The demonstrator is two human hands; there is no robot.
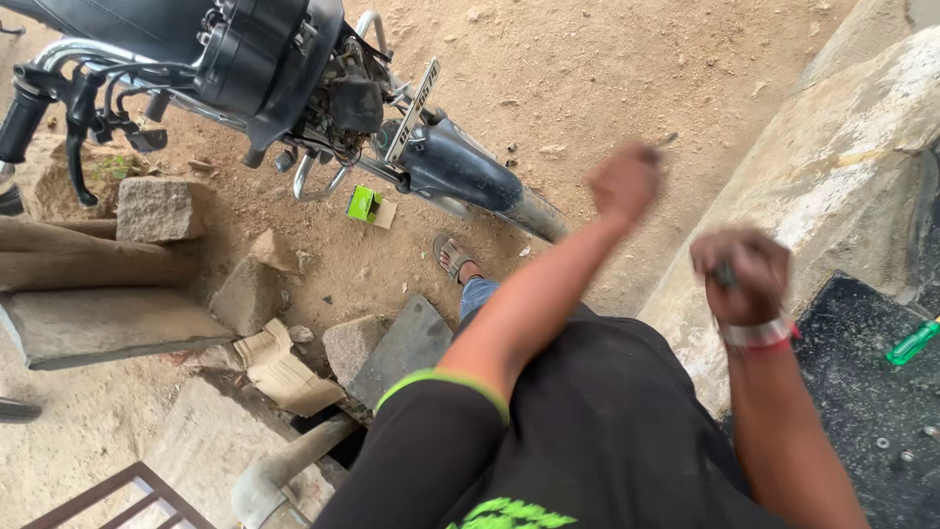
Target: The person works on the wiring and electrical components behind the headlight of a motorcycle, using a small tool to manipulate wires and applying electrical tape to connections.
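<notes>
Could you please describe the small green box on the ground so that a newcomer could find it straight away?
Start at the motorcycle parked at the top left and follow it down to its dark front mudguard. On the dirt just left of the mudguard lies the green box. It is the only bright green thing there; its neighbours are grey stones and brown cardboard.

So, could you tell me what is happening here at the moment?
A person in a black shirt has both hands raised in front of them, blurred. The right hand, with a band at the wrist, is closed around a small dark object that is too blurred to identify. The left hand is a loose fist; whether it holds anything is unclear. A motorcycle stands on the dirt ahead, with a small green box beside it. A green-handled screwdriver lies on a black mat at the right.
</notes>
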